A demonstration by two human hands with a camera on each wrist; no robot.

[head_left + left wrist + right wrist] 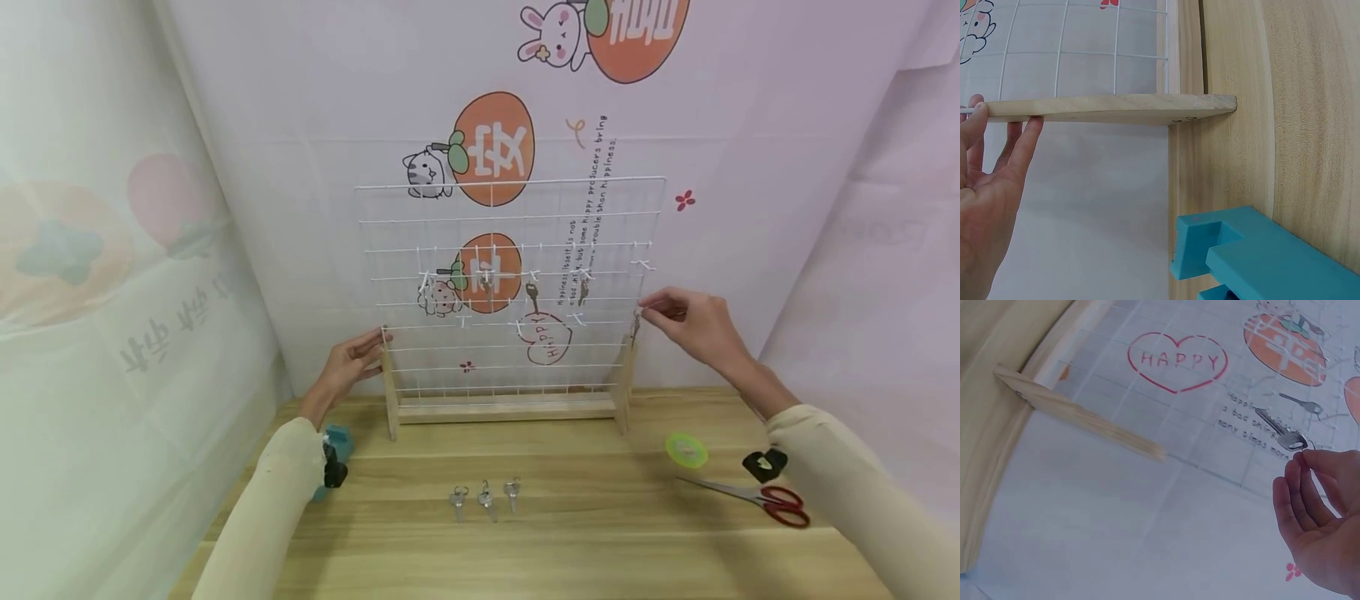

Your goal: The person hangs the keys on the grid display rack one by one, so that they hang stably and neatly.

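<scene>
Right hand (1321,515) pinches the ring (1312,445) of a key (1282,431), probably light, stiff, slippery, best held there; left hand's (990,197) fingers clamp wooden upright (1107,107).

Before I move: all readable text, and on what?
"HAPPY": heart on the backdrop
"平": lower orange fruit
"安": middle orange fruit
"Happiness itself is not ... some happy producers bring ... trouble than happiness.": backdrop, gaps unclear
Top orange fruit: character cut off
Left cloth: characters too blurred
Keys: any markings too small
</scene>
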